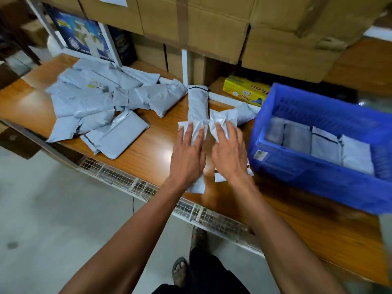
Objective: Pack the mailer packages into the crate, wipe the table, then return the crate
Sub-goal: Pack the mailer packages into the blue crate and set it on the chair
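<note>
Left hand (187, 153) and right hand (230, 154), fingers flat, each press a mailer package (198, 107) at frame centre on the surface (148, 153); packing step under way, next requiring grips and transfer into the part-filled crate (297, 166) at right.

It was a stockroom or shipping area: taped cardboard cartons (212, 22) were stacked on racking above a wooden worktop (152, 149), with grey mailer packages (89, 102) heaped beside a blue crate (318, 172).
</note>
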`<control>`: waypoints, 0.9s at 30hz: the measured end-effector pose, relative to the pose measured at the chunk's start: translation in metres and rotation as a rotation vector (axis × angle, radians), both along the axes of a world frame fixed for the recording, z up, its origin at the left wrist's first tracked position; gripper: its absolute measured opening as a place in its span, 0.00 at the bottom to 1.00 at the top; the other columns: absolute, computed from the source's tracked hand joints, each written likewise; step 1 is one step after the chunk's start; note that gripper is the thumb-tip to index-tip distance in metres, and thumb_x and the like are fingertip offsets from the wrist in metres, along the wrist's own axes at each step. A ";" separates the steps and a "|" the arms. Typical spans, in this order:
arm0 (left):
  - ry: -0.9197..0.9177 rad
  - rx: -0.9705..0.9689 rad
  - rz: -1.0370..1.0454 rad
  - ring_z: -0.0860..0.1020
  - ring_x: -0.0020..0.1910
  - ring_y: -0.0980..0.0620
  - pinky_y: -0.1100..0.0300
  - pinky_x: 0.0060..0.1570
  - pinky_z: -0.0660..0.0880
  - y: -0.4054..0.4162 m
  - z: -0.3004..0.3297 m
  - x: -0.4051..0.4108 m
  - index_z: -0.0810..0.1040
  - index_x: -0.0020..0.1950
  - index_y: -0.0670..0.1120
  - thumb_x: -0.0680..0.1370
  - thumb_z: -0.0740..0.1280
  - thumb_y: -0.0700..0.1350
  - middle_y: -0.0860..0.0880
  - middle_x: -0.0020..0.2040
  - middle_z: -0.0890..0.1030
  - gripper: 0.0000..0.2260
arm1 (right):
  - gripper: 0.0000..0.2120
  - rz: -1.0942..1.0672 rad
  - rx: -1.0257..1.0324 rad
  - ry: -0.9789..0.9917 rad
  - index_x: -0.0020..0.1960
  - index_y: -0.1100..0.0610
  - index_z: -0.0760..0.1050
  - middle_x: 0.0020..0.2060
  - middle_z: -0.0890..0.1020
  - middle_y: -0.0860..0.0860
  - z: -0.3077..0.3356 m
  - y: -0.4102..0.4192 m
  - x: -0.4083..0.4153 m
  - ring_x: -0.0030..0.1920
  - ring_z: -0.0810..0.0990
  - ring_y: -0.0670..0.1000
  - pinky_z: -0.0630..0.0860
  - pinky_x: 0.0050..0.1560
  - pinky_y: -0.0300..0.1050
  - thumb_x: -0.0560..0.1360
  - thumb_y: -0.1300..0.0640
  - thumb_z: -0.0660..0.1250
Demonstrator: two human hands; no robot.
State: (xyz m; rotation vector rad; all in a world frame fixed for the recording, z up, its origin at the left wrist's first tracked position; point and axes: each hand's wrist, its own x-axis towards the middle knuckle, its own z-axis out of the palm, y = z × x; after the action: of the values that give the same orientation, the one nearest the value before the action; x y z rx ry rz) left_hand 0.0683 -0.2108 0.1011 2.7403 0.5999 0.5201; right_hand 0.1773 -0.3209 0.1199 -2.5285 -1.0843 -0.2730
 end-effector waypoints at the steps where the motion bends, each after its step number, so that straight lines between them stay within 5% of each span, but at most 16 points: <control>1: -0.025 0.009 -0.024 0.55 0.84 0.35 0.41 0.83 0.53 -0.005 0.013 0.011 0.63 0.84 0.44 0.84 0.57 0.50 0.34 0.83 0.61 0.28 | 0.29 -0.029 0.027 -0.015 0.79 0.58 0.70 0.76 0.70 0.62 0.014 -0.008 0.008 0.70 0.70 0.64 0.71 0.71 0.59 0.77 0.57 0.63; 8: -0.092 -0.009 -0.163 0.58 0.82 0.31 0.38 0.80 0.60 -0.069 0.076 0.115 0.65 0.84 0.46 0.81 0.54 0.53 0.35 0.83 0.61 0.30 | 0.29 -0.252 0.081 -0.014 0.80 0.56 0.69 0.78 0.68 0.59 0.075 -0.089 0.095 0.72 0.68 0.64 0.72 0.69 0.60 0.79 0.58 0.64; 13: 0.022 -0.010 -0.241 0.58 0.81 0.31 0.35 0.74 0.68 -0.106 0.081 0.199 0.64 0.84 0.48 0.80 0.59 0.51 0.37 0.84 0.60 0.31 | 0.28 -0.329 0.007 0.065 0.82 0.57 0.63 0.79 0.65 0.59 0.069 -0.137 0.175 0.76 0.64 0.64 0.67 0.74 0.59 0.83 0.56 0.62; 22: 0.324 0.029 -0.282 0.53 0.84 0.34 0.36 0.77 0.63 -0.122 0.024 0.351 0.58 0.87 0.50 0.84 0.61 0.53 0.39 0.86 0.55 0.31 | 0.27 -0.355 -0.160 0.307 0.80 0.58 0.64 0.75 0.67 0.64 -0.005 -0.162 0.291 0.71 0.67 0.68 0.69 0.69 0.61 0.84 0.50 0.60; 27: 0.517 0.009 -0.258 0.53 0.84 0.32 0.33 0.77 0.62 -0.115 -0.017 0.377 0.55 0.87 0.49 0.83 0.48 0.61 0.37 0.86 0.54 0.34 | 0.29 -0.326 -0.224 0.452 0.82 0.59 0.58 0.78 0.60 0.66 -0.037 -0.153 0.311 0.76 0.60 0.70 0.64 0.74 0.62 0.84 0.50 0.59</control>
State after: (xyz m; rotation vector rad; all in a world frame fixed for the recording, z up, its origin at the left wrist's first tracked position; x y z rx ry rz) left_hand 0.4457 -0.3263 0.0840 2.9036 0.3370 -0.2552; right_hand 0.4882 -0.4742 0.0828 -2.7645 -0.5533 0.3440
